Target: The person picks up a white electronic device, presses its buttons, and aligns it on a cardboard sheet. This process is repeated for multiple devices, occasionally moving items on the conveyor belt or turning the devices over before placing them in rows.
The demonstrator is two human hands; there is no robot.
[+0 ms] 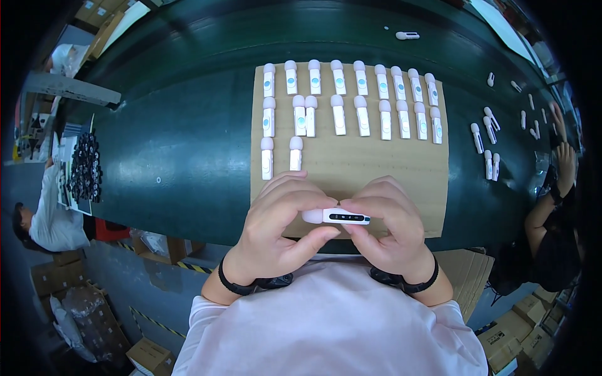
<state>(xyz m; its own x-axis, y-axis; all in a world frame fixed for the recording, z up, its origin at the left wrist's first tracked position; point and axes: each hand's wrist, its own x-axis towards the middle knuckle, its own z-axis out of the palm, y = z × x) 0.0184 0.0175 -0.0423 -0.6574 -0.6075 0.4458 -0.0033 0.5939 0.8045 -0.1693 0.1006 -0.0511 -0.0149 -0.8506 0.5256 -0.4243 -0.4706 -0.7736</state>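
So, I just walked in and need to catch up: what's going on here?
A person holds a white, round-headed device in the right hand; the left hand is close around its round end, its grip unclear. Similar devices lie in three rows on a cardboard sheet, the nearest row having only two. More devices lie scattered on the green table to the right, near another person.
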